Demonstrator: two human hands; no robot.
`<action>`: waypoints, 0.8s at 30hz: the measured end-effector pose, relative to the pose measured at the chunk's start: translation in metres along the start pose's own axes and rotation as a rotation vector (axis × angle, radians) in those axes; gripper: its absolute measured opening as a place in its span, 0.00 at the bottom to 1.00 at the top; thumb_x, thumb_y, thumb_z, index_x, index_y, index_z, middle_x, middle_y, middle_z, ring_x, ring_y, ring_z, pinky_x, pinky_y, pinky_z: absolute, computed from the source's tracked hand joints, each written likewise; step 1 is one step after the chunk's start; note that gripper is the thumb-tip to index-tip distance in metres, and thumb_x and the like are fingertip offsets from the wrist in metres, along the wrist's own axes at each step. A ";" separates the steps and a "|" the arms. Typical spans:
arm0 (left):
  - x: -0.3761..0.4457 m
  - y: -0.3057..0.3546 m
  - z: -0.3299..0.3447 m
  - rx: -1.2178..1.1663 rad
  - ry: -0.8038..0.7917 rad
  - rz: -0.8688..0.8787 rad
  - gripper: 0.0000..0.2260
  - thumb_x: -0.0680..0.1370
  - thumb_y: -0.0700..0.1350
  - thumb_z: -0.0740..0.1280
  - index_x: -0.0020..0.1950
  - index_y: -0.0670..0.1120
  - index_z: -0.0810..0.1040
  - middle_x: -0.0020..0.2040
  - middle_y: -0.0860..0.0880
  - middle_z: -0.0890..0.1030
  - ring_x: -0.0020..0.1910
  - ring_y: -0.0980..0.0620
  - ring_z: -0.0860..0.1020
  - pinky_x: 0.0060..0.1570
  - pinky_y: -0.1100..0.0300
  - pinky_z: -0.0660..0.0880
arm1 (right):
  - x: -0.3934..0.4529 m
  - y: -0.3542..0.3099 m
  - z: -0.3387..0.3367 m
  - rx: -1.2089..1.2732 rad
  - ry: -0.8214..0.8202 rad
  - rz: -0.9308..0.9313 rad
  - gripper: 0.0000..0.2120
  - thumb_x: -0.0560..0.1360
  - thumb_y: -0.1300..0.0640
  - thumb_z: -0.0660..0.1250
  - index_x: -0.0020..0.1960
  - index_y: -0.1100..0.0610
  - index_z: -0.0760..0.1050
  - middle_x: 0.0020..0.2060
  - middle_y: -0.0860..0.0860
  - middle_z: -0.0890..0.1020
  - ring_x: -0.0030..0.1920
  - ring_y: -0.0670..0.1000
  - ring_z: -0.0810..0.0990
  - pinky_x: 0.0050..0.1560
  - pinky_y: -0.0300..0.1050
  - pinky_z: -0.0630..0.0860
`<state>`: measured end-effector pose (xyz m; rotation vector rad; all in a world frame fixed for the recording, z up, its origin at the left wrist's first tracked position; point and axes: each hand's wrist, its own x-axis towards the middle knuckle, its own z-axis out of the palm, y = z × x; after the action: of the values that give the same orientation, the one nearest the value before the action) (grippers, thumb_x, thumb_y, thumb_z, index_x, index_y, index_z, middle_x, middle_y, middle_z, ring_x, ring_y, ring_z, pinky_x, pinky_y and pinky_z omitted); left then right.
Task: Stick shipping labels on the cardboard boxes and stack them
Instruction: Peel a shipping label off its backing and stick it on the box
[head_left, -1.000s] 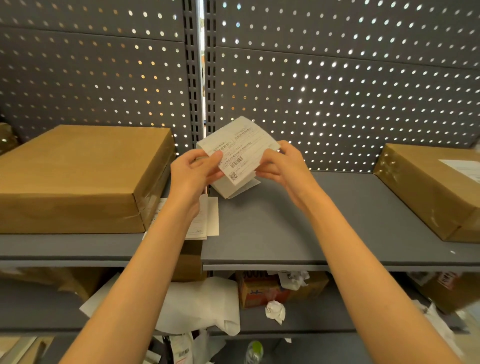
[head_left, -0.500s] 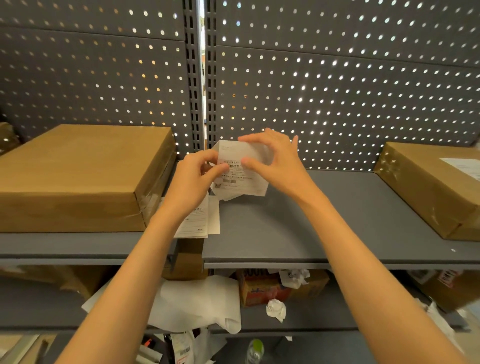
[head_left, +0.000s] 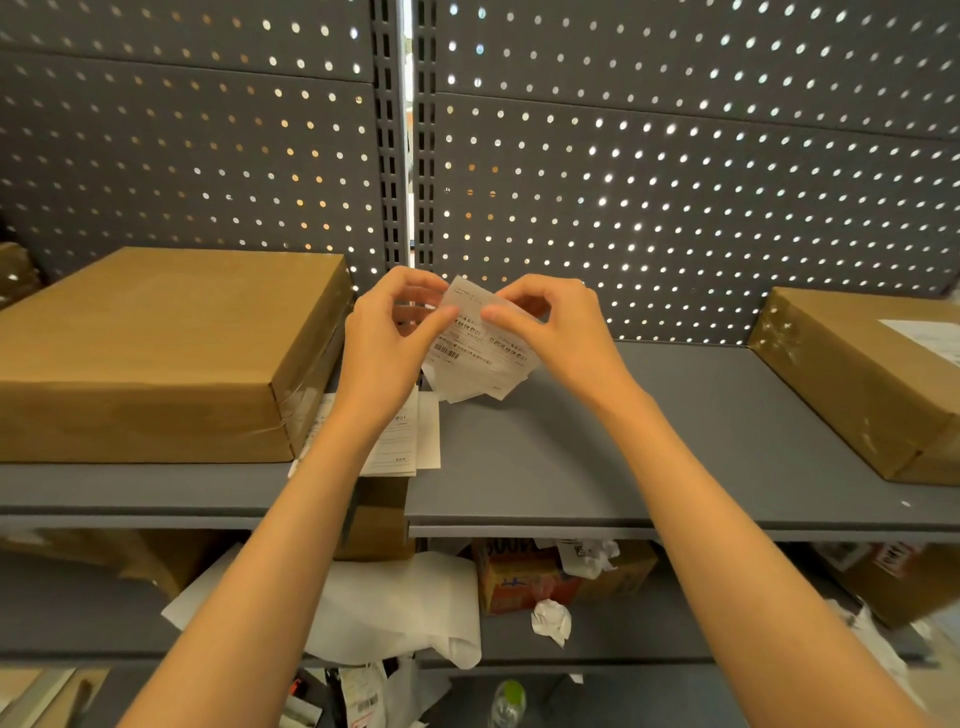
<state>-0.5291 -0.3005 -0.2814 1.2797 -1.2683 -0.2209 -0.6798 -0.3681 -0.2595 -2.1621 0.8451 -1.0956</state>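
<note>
A white shipping label (head_left: 480, 353) with black print and a barcode hangs above the grey shelf (head_left: 571, 467), held between both hands. My left hand (head_left: 387, 343) pinches its upper left edge, and my right hand (head_left: 561, 332) pinches its top right part with thumb and fingertips. The sheet is bent and its lower corners hang loose. A large flat cardboard box (head_left: 156, 353) lies on the shelf to the left. Another cardboard box (head_left: 862, 379), with a white label on its top, lies at the right edge.
More label sheets (head_left: 400, 436) lie on the shelf beside the left box, under my left forearm. A perforated grey back panel (head_left: 675, 182) rises behind. The lower shelf holds white wrapping, crumpled paper (head_left: 551, 621), a printed carton (head_left: 519, 577) and brown boxes.
Both hands shifted their grip on the label, which turned and curled. My right hand came off the sheet's front and now pinches its top; the label sits slightly lower and more bent.
</note>
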 end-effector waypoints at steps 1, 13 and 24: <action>0.001 0.000 0.000 0.002 0.004 0.006 0.05 0.75 0.43 0.69 0.50 0.48 0.77 0.45 0.57 0.80 0.43 0.61 0.78 0.43 0.63 0.78 | 0.000 0.000 0.000 -0.004 0.006 -0.002 0.02 0.73 0.57 0.70 0.43 0.54 0.81 0.36 0.45 0.82 0.35 0.39 0.76 0.38 0.29 0.70; 0.007 0.004 -0.002 0.002 0.021 0.028 0.05 0.76 0.46 0.69 0.51 0.51 0.78 0.45 0.56 0.80 0.42 0.61 0.77 0.42 0.68 0.75 | 0.004 -0.001 0.001 -0.095 0.027 -0.067 0.06 0.74 0.54 0.69 0.40 0.54 0.79 0.32 0.42 0.78 0.33 0.41 0.73 0.36 0.31 0.67; 0.008 0.008 -0.003 -0.008 0.015 0.031 0.06 0.76 0.44 0.68 0.53 0.49 0.78 0.45 0.56 0.80 0.42 0.62 0.76 0.41 0.71 0.72 | 0.005 0.001 0.002 -0.162 -0.008 -0.089 0.07 0.75 0.53 0.68 0.39 0.54 0.77 0.31 0.41 0.75 0.32 0.41 0.72 0.36 0.31 0.66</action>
<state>-0.5275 -0.3017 -0.2694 1.2516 -1.2723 -0.1932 -0.6764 -0.3721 -0.2592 -2.3563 0.8677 -1.0943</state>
